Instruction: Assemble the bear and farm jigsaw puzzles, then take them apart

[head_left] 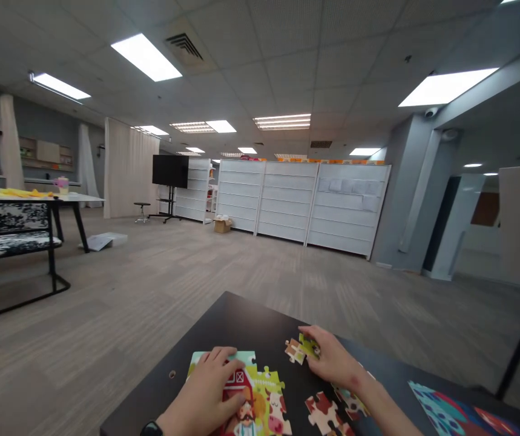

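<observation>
A partly joined jigsaw puzzle lies on the dark table, showing a red barn, a farmer and a cow. Across its left part rests my left hand, fingers spread flat and hiding some of the picture. To the right, my right hand pinches a green jigsaw piece near the table's far edge. A brown-and-white piece touches or overlaps it; I cannot tell whether they are joined. Below the right wrist are several loose brown-and-white pieces, some partly covered by the forearm.
A blue-and-red printed sheet lies on the table at right. Beyond the table spreads grey carpet, with white shelving panels, a cardboard box and a screen on a stand. A patterned bench stands left.
</observation>
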`<control>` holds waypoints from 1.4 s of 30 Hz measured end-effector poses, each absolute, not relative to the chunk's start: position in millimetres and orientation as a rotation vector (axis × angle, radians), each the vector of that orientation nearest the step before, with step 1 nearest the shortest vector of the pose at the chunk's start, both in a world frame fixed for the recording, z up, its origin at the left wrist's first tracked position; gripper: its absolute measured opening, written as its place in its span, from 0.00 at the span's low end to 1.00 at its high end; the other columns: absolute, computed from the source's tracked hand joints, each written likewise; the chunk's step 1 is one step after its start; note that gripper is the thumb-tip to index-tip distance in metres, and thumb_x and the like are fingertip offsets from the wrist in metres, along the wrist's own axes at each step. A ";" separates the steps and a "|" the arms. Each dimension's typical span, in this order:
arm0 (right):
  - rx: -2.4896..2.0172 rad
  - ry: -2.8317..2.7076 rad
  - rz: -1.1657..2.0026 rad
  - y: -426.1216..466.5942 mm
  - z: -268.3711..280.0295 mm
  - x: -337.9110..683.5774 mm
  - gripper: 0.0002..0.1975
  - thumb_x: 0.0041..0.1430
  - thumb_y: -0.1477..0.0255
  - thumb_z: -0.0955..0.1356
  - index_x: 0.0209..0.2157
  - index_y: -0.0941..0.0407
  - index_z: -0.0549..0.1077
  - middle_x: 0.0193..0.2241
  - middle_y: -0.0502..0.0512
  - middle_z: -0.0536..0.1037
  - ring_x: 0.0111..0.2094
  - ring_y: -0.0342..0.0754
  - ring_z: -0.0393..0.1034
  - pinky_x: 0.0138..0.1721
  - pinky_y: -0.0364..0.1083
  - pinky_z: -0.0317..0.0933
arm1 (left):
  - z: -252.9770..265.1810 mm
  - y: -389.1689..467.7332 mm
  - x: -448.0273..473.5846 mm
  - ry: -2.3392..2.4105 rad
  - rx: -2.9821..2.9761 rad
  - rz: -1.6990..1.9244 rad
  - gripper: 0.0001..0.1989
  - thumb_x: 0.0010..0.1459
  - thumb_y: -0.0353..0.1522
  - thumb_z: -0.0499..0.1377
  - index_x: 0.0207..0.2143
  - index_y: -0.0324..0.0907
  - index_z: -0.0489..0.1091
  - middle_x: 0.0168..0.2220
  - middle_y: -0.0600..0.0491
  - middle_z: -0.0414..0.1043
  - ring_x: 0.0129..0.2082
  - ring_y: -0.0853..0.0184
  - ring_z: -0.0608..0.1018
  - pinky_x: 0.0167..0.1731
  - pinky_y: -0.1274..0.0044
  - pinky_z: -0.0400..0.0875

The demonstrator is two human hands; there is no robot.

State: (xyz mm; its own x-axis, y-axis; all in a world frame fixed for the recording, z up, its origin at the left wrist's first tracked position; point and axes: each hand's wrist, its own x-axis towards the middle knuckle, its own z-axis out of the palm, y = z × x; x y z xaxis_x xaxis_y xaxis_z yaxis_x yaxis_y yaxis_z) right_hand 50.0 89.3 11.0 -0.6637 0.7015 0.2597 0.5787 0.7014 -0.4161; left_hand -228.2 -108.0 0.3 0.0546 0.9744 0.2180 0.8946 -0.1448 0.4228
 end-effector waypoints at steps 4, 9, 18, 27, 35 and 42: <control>-0.690 -2.503 0.445 54.9 11.9 22.1 0.23 0.45 0.78 0.66 0.46 0.55 0.74 0.47 0.58 0.77 0.49 0.54 0.71 0.54 0.50 0.62 | -0.5 -107.3 -228.1 1.931 2.167 0.683 0.21 0.59 0.41 0.61 0.55 0.53 0.71 0.62 0.48 0.65 0.61 0.50 0.66 0.60 0.58 0.59; -0.539 -2.483 0.483 28.4 -8.3 -1.2 0.24 0.45 0.81 0.65 0.46 0.55 0.71 0.50 0.60 0.74 0.53 0.55 0.68 0.57 0.52 0.59 | -4.7 -105.1 -229.1 1.929 2.207 0.698 0.20 0.60 0.42 0.61 0.55 0.52 0.72 0.61 0.48 0.66 0.60 0.51 0.67 0.59 0.60 0.61; -0.669 -2.193 0.674 29.4 -11.0 5.5 0.14 0.45 0.77 0.61 0.34 0.54 0.71 0.33 0.53 0.73 0.36 0.50 0.68 0.40 0.47 0.61 | -21.8 -98.5 -237.4 1.929 2.198 0.693 0.21 0.61 0.47 0.59 0.55 0.56 0.72 0.62 0.48 0.65 0.60 0.49 0.68 0.57 0.59 0.64; -1.162 -1.869 0.723 99.5 10.0 37.7 0.18 0.46 0.74 0.58 0.36 0.56 0.74 0.31 0.54 0.77 0.35 0.50 0.71 0.37 0.46 0.62 | -24.8 -96.4 -239.0 1.929 2.248 0.682 0.21 0.61 0.47 0.59 0.55 0.54 0.72 0.61 0.47 0.66 0.59 0.48 0.69 0.57 0.59 0.66; -1.403 -2.163 0.679 125.1 31.1 94.0 0.12 0.45 0.76 0.66 0.33 0.57 0.78 0.32 0.56 0.80 0.34 0.51 0.73 0.33 0.44 0.60 | -22.8 -98.9 -239.4 1.938 2.273 0.671 0.21 0.63 0.48 0.57 0.56 0.56 0.71 0.62 0.49 0.66 0.59 0.50 0.70 0.57 0.59 0.67; -1.228 -2.403 0.692 63.8 30.5 45.6 0.11 0.51 0.62 0.71 0.34 0.54 0.80 0.30 0.51 0.80 0.32 0.48 0.73 0.34 0.43 0.59 | -20.2 -97.8 -237.4 1.949 2.268 0.675 0.21 0.62 0.48 0.58 0.55 0.55 0.72 0.61 0.48 0.68 0.58 0.49 0.71 0.56 0.59 0.68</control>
